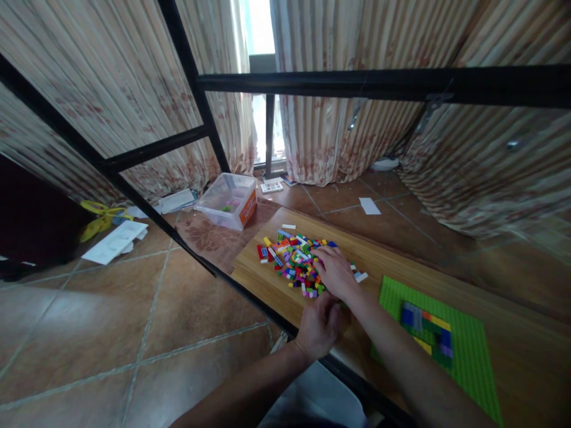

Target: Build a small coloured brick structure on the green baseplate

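A pile of small coloured building bricks [298, 264] lies spread on a wooden tabletop [256, 270]. My right hand [336, 270] reaches over the right side of the pile, fingers stretched out and touching the bricks; its fingertips are partly lost among them. Just below, at the near edge of the pile, my left hand [317, 328] is closed with its fingers curled in; whatever it holds, if anything, is hidden. On the right, partly behind my right forearm, a green baseplate [477, 356] bears a low frame of blue, yellow, orange and green bricks [439, 324].
A clear plastic box [229, 202] with a few bricks inside stands beyond the table's left end. Black metal bars [379, 83] cross the view, one running along the table's near edge. Curtains [330, 137] hang behind; white papers [369, 206] lie on the tiled floor.
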{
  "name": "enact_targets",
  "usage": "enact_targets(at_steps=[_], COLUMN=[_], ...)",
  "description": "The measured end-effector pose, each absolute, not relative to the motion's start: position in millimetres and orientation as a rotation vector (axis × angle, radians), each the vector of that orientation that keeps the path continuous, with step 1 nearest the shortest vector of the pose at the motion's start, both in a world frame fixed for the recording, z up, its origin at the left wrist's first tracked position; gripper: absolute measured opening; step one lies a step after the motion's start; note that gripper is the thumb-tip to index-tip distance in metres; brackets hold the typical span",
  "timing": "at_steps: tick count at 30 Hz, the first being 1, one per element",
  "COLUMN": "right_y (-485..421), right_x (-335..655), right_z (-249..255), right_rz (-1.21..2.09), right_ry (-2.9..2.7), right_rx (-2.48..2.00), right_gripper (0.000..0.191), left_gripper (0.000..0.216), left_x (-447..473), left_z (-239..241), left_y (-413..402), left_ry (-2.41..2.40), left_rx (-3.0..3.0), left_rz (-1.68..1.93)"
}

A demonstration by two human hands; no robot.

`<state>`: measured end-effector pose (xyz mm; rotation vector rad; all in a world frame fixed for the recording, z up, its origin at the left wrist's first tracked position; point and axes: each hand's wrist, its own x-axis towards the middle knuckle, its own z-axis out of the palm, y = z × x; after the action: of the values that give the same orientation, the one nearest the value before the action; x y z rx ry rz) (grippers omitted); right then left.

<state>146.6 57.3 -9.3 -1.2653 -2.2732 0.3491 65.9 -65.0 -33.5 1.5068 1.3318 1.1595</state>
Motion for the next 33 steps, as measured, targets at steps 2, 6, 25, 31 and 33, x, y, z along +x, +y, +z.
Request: enact_targets(at_steps=[2, 6, 25, 31, 33], right_y=[56.9, 51.2, 32.6, 35.9, 34.0], right_x=[149.6, 169.1, 217.2, 208.5, 206.6], right_z=[-11.9, -13.2, -11.9, -13.9, -10.9], right_rz=[0.35, 0.348, 0.277, 0.303, 0.397], right_ry=[-2.295, -2.296, -2.112, -2.178, -2.071], right_rx=[-1.269, -1.257, -1.505, -1.493, -1.484], right_gripper=[0.026, 0.02, 0.03, 0.025, 0.022], left_gripper=[0.018, 0.02, 0.019, 0.018, 0.018], left_x=[65.7, 65.3, 63.6, 63.5, 63.2], left_z=[-32.7, -32.0, -31.2, -32.1, -31.9], left_y=[-65.2, -65.7, -65.9, -66.8, -66.5], left_ry=[1.316, 1.294, 1.33, 1.349, 1.348], left_rx=[1.511, 1.535, 1.689, 1.685, 1.685], left_rz=[1.171, 1.169, 1.097, 1.075, 1.06])
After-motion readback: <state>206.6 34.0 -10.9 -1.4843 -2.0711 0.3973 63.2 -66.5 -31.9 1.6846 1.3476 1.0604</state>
